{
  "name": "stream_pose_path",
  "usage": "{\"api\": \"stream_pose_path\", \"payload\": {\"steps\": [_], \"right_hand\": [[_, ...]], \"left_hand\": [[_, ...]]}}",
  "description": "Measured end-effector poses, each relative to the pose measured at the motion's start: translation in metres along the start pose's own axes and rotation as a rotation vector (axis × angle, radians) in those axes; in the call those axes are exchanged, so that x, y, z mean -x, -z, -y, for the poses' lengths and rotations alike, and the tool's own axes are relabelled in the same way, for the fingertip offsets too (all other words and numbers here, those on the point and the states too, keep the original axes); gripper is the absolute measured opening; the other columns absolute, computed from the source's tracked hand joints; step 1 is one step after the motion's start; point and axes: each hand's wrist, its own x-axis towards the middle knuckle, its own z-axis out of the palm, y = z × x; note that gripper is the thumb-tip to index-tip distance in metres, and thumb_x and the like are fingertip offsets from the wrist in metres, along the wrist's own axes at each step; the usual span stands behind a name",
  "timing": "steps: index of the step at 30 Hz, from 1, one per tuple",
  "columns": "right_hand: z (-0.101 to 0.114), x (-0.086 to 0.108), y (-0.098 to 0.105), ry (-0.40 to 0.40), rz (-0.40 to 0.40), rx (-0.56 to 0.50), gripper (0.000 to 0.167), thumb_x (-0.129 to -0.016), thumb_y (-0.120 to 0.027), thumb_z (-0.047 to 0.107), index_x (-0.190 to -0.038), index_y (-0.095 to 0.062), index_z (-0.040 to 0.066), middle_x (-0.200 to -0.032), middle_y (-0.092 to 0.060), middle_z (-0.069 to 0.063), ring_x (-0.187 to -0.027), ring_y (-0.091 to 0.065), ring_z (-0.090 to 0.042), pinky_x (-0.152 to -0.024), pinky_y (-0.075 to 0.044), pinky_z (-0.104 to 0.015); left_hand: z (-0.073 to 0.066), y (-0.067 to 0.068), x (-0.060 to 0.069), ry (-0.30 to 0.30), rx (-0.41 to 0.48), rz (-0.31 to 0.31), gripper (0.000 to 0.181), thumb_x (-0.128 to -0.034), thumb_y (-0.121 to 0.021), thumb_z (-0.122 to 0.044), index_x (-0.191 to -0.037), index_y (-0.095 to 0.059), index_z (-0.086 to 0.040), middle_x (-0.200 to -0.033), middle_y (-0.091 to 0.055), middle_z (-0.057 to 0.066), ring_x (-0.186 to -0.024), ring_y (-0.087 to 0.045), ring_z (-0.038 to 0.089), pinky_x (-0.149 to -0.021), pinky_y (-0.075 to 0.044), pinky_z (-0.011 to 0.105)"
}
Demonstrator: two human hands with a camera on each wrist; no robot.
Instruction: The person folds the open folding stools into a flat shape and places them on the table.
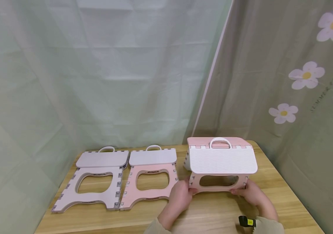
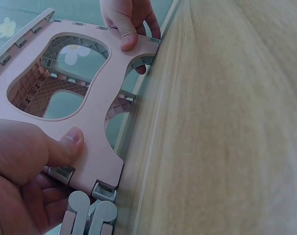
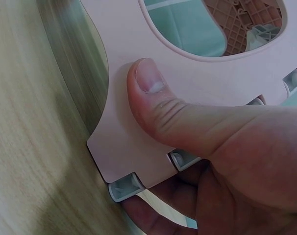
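A pink and white folding step stool [image 1: 223,159] stands partly unfolded at the right of the table, its white seat half and small carry handle tilted up. Both hands grip its pink leg panel near the bottom. My left hand [image 1: 181,194] holds the left edge, thumb on the front face and fingers behind. On the right edge my right hand [image 1: 252,195] does the same; in the right wrist view its thumb [image 3: 156,98] presses the pink panel [image 3: 124,156] beside the cut-out. The left wrist view shows both thumbs on the panel [image 2: 97,142].
A folded pink and white stool [image 1: 143,167] lies flat just left of my left hand. Further left lies a folded pale grey-lilac stool [image 1: 96,182]. Curtains [image 1: 137,81] hang behind the wooden table [image 1: 213,217]. A black strap device [image 1: 246,221] is at the right wrist.
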Motion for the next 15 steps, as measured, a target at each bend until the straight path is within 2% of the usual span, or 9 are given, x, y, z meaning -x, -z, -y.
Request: {"api": "stream_pose_path", "payload": {"steps": [7,15], "right_hand": [[0.0007,0.0003,-0.0007,0.001,0.000,-0.011,0.044,-0.091,-0.086,0.009,-0.124,-0.062,-0.005,-0.105,-0.063,-0.006,-0.097,-0.053,-0.022,-0.082,-0.043,-0.035],[0.0004,0.0004,-0.0010,0.011,0.010,-0.026,0.036,-0.092,-0.084,0.008,-0.117,-0.063,-0.005,-0.096,-0.061,-0.006,-0.090,-0.052,-0.022,-0.076,-0.044,-0.034]], "left_hand": [[0.0009,-0.0002,-0.0002,-0.001,-0.003,0.002,0.030,-0.0909,-0.086,-0.021,-0.110,-0.072,-0.003,-0.092,-0.076,0.009,-0.083,-0.072,0.022,-0.070,-0.056,0.040],[0.0013,-0.0001,-0.0005,0.012,-0.003,0.011,0.026,-0.0911,-0.086,-0.022,-0.104,-0.071,-0.005,-0.089,-0.075,0.008,-0.080,-0.070,0.021,-0.068,-0.055,0.040]]}}
